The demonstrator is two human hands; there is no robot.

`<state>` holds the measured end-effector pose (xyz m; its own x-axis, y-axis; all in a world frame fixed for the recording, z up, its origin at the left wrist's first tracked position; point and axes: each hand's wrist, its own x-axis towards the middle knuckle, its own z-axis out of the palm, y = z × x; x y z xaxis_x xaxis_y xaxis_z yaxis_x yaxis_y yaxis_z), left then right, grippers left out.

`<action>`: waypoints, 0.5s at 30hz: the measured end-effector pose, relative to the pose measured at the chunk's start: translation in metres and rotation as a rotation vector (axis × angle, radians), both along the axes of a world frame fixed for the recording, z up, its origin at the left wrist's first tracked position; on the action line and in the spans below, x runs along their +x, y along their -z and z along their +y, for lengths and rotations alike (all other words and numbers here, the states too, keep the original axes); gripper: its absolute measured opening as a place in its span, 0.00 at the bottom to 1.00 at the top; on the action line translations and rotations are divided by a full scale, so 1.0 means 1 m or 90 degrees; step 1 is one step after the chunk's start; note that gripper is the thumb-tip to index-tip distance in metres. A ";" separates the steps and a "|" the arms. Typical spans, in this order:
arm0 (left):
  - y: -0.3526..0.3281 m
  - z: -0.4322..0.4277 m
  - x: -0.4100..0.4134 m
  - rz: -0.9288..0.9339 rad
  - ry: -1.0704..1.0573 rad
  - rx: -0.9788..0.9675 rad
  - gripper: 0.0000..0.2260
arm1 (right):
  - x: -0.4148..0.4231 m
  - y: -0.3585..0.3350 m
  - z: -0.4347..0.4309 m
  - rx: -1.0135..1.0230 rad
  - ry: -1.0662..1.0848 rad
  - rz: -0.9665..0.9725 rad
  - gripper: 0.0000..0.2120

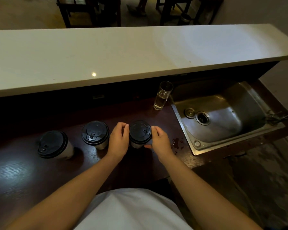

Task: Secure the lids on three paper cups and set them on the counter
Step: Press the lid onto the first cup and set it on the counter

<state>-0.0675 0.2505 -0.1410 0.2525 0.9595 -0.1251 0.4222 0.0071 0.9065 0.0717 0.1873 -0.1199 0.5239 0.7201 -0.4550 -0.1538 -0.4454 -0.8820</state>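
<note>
Three pale paper cups with black lids stand in a row on the dark wooden worktop (20,171). The left cup (54,145) and the middle cup (95,134) stand alone, lids on. My left hand (119,140) and my right hand (160,141) clasp the right cup (140,133) from both sides, fingertips at the rim of its black lid. The lid sits on top of the cup; whether it is fully snapped down I cannot tell.
A long white raised counter (123,53) runs across behind the worktop. A glass of water (162,96) stands beside a steel sink (223,117) at the right. Dark spilled drops (177,143) lie near my right hand. Chairs stand beyond the counter.
</note>
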 end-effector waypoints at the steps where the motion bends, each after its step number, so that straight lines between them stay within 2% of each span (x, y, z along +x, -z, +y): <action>1: -0.001 0.000 0.000 -0.005 0.006 -0.015 0.10 | 0.000 -0.001 0.000 -0.007 0.001 0.010 0.12; 5: -0.012 -0.007 0.006 -0.096 -0.041 -0.258 0.13 | -0.002 -0.007 -0.006 -0.058 0.017 0.172 0.09; 8: -0.019 -0.005 0.010 -0.140 -0.101 -0.376 0.16 | 0.002 -0.013 -0.016 -0.042 -0.028 0.247 0.15; 11: -0.019 0.003 0.006 -0.203 -0.090 -0.445 0.17 | 0.013 -0.024 -0.028 0.001 -0.135 0.229 0.12; 15: -0.019 0.012 -0.002 -0.288 0.021 -0.526 0.17 | 0.024 -0.032 -0.038 0.057 -0.266 0.096 0.26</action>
<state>-0.0695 0.2629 -0.1224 0.4686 0.6022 -0.6463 0.0422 0.7156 0.6973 0.0961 0.1497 -0.0882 0.1128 0.8960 -0.4294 -0.1065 -0.4188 -0.9018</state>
